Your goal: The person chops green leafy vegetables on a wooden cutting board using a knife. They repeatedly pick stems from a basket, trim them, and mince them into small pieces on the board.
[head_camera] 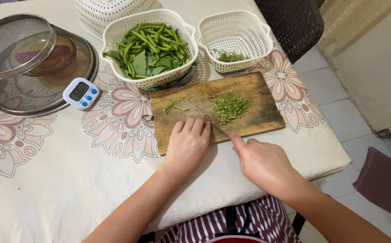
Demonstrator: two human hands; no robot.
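Worktop (69,180): covered by a cream cloth with a pink and brown flower print; white tiled floor (335,90) to its right, dark woven chair (290,22) at the far corner.

Left hand (187,143): lies palm down on the near edge of the cutting board, fingers (191,126) together and curled; what they press on is hidden.

Right hand (261,159): just off the board's near edge, closed around a knife (220,129), forefinger along it; only a thin strip of blade shows beside the left fingers.

Cutting board (254,119): wooden, worn, metal ring at its left edge. Carries a heap of chopped greens (230,107) at centre and a few whole green stems (174,105) further left.

Kitchen timer (81,93): white with blue buttons, left of the board.

Large basket (114,31): white, slotted, behind the board; full of green stalks and leaves (150,49).

Small basket (236,27): white, to its right; thin layer of chopped greens inside.

Metal sieve (15,45): far left, tilted over a steel bowl (89,58).
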